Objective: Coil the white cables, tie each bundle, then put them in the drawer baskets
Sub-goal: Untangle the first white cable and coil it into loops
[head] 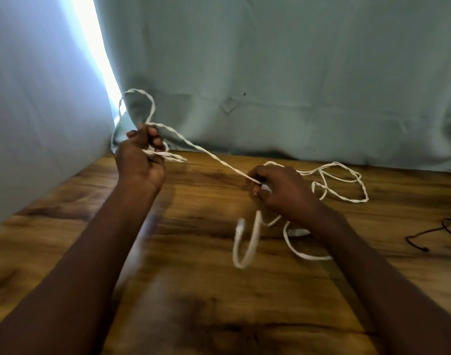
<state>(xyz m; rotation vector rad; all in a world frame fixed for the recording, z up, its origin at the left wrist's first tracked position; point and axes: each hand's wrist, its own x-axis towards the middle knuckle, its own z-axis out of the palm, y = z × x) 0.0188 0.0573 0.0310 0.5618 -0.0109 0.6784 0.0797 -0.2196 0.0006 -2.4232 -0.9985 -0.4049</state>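
A thin twisted white cable (209,152) runs taut between my two hands above the wooden table (201,290). My left hand (142,155) is raised at the left and grips a few loops of it; one loop arcs up above the fist. My right hand (275,190) pinches the same cable lower down at the middle right. Behind that hand the rest of the cable lies in loose loops (342,180) on the table. A thicker white cable (247,242) with a plug end curves on the table below my right hand, partly hidden by the wrist.
A thin black cord (432,233) lies at the table's right edge. Pale green cloth (283,73) hangs along the back, and a bright gap of light (96,47) shows at the left. No drawer or baskets are in view.
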